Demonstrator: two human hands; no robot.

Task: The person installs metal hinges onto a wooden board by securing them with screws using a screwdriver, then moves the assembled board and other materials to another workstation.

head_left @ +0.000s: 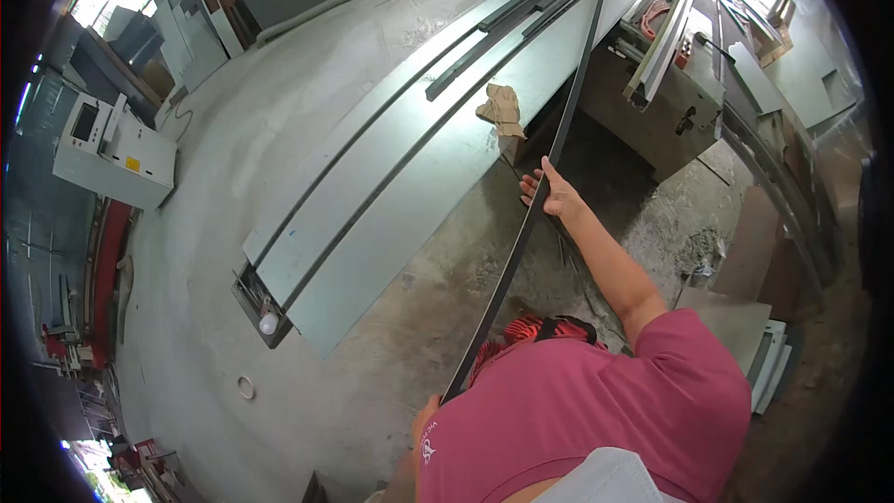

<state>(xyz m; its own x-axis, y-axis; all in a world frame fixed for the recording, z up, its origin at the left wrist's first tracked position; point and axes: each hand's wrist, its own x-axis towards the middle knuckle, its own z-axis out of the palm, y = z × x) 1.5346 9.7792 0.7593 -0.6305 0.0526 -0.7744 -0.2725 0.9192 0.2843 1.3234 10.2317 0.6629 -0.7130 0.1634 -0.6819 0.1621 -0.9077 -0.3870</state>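
A long, thin black profile strip [503,284] runs slantwise from beside my body up over the far end of the table. My right hand [557,194] holds it midway, the strip lying across the palm with the thumb up along one side and the fingers showing on the other. At the strip's near end is my left hand [426,414], closed around it and partly hidden by the pink shirt. Close to my right hand, a torn piece of brown cardboard [503,112] rests on the long pale table [372,251].
More dark strips [494,51] lie lengthwise on the table. A bench [656,98] with metal profiles stands at the right. Sheet panels [191,37] lean at the back left, near a white control cabinet [121,149]. A tape roll [246,387] lies on the concrete floor.
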